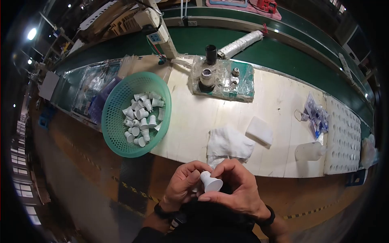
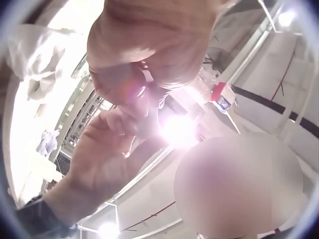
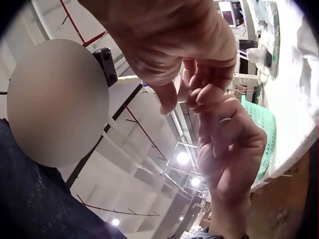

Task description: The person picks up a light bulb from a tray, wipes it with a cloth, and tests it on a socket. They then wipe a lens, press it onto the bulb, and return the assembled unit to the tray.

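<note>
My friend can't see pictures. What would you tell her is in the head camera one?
The left hand and the right hand hold one small white cup-shaped piece between their fingers. Behind them, on the pale table, sit a green basket with many similar white pieces and a crumpled white cloth.
</note>
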Tool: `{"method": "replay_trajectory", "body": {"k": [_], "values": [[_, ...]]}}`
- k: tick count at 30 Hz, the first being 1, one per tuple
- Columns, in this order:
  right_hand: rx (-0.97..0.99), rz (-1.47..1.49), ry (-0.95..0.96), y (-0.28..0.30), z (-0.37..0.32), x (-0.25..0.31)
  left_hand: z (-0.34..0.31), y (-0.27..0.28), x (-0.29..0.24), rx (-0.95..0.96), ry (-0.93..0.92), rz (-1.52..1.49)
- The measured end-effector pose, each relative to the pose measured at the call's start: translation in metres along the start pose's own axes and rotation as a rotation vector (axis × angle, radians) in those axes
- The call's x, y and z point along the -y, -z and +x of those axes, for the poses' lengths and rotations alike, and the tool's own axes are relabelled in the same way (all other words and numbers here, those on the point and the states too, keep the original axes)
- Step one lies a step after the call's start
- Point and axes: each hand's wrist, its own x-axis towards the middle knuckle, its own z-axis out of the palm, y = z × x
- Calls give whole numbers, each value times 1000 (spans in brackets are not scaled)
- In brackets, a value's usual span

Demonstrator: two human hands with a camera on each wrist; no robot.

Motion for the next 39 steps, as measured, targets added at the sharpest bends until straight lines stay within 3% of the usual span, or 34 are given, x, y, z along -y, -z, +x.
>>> {"method": "replay_trajectory", "body": {"k": [2,3,6,12,21,24,27,30,33,36,39], "values": [[-11,-6,-67,-3,1,3,5,-18,4,-51,-15,-75],[-20,-9,-99,-2,2,4,6,-13,5,72,6,-85],[-25,112,-121,2,2,2,6,-15,3,14,58,13],[39,119,-144,5,5,7,5,-31,-4,-131,209,-195],[0,122,-157,-3,11,7,2,-39,-8,-228,160,-203],[6,139,-234,3,11,7,-1,-50,-5,-311,77,76],[-31,246,-335,3,16,10,-1,-43,-5,-260,68,52],[-22,408,-254,7,12,-14,-3,-46,-9,-207,12,-15],[-33,478,-216,2,10,-20,-8,-47,-2,-348,-354,305],[3,418,-191,1,3,-26,-7,-56,-11,-399,-551,674],[38,418,-248,2,5,-24,-8,-57,-13,-387,-539,641]]}}
